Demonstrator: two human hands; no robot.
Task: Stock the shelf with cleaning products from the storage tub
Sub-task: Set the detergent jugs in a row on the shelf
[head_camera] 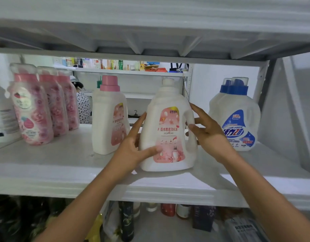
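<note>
A white detergent jug (pixel 168 123) with a pink flowered label and a white cap stands upright near the front of the white shelf board (pixel 63 165). My left hand (pixel 131 147) holds its left side, with the thumb across the lower label and the fingers up along the flank. My right hand (pixel 208 131) touches the jug's handle on the right with fairly straight fingers. A matching jug with a pink cap (pixel 108 123) stands just to the left, further back. No storage tub is in view.
Several pink refill bottles (pixel 33 109) line the shelf's left side beside a white bottle (pixel 2 119). Two blue-capped detergent jugs (pixel 238 119) stand at the right. Another shelf board hangs close overhead. Dark bottles and boxes (pixel 168 209) fill the shelf below.
</note>
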